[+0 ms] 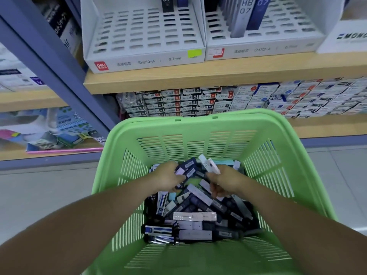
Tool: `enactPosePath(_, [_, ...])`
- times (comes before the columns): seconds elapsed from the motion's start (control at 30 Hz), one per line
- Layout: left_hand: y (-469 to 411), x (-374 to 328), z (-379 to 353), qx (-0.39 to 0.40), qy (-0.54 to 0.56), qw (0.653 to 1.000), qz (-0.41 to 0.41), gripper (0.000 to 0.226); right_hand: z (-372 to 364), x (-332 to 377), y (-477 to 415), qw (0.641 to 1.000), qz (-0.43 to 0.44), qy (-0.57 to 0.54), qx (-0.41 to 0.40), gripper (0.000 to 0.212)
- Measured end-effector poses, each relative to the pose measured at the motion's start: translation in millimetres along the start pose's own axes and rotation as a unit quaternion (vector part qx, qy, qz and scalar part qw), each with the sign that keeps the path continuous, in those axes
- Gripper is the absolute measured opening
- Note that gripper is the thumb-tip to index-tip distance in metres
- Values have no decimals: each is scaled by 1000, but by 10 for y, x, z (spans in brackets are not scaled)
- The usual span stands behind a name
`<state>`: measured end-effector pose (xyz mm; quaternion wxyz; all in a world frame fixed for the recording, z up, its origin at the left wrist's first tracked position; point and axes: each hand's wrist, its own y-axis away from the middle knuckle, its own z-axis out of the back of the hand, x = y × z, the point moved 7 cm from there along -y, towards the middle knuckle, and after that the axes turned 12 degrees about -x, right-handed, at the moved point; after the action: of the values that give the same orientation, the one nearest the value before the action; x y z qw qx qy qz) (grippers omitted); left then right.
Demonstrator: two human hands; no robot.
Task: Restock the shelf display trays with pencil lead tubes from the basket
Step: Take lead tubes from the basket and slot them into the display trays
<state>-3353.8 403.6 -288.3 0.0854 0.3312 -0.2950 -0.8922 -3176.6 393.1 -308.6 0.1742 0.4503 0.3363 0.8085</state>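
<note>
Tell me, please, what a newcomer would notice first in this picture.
The bright green basket fills the lower middle, heaped with pencil lead tubes, and the left hand and right hand each grip a few inside it. Above, on the wooden shelf, the left display tray stands almost empty.

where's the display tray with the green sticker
Head view, upper left: the white slotted plastic display tray sits on the pale wooden shelf, directly beside its twin tray on the right.
</note>
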Motion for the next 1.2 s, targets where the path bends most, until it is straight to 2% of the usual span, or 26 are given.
enactPosePath(0.07, [75, -83, 38, 8, 94, 995, 34, 27, -61, -23, 126, 986, -79, -146, 30, 8])
enactPosePath(0.1, [128, -132, 22, 20, 145, 988, 49, 26, -123, -14, 185, 968, -114, -217, 60, 11])
enactPosePath(0.17, [250, -278, -62, 52, 234, 969, 61, 16, -256, 82, 293, 935, -145, -301, 121, 36])
enactPosePath(0.2, [276, -340, -97, 54, 235, 969, 47, 18, -295, 121, 319, 935, -141, -299, 125, 49])
enactPosePath(0.27, [326, -466, -161, 48, 164, 985, -13, 24, -294, 155, 328, 951, -124, -273, 78, 57])
enactPosePath(0.33, [357, -527, -194, 42, 86, 994, -53, 22, -262, 188, 344, 959, -98, -264, 31, 49])
enactPosePath(0.43, [400, -558, -184, 49, -53, 993, -92, 26, -282, 210, 366, 949, -89, -300, 30, 40])
enactPosePath(0.47, [387, -557, -166, 47, -122, 985, -115, 31, -299, 208, 363, 939, -95, -328, 33, 41])
enactPosePath(0.53, [387, -604, -100, 30, -271, 946, -173, 44, -321, 227, 375, 925, -101, -365, 40, 35])
enactPosePath(0.6, [428, -687, -10, 38, -339, 916, -209, 47, -331, 228, 372, 929, -97, -354, 52, 21])
enactPosePath(0.67, [483, -784, 157, 56, -315, 921, -224, 38, -304, 181, 367, 934, -106, -336, 59, 14])
enactPosePath(0.7, [482, -831, 303, 36, -291, 930, -221, 33, -279, 171, 374, 936, -109, -327, 69, 13])
enactPosePath(0.8, [417, -846, 856, -134, -238, 940, -205, 20, -230, 236, 483, 941, -96, -299, 129, 14])
enactPosePath(0.83, [425, -802, 964, -165, -208, 946, -186, 21, -226, 288, 543, 941, -82, -288, 157, 13])
enactPosePath(0.87, [435, -736, 999, -164, -151, 962, -159, 23, -224, 342, 602, 941, -67, -278, 179, 12])
enactPosePath(0.93, [481, -644, 916, -110, 20, 990, -90, 25, -215, 445, 689, 940, -42, -262, 214, 13])
enactPosePath(1.0, [519, -642, 845, -84, 139, 986, -48, 27, -207, 534, 745, 938, -23, -251, 239, 12])
enactPosePath(1.1, [579, -746, 905, -108, 122, 984, -72, 24, -126, 671, 789, 941, 7, -256, 223, 8])
enactPosePath(1.2, [726, -933, 1168, -190, 41, 971, -138, 21, -5, 841, 813, 923, 33, -333, 187, 25])
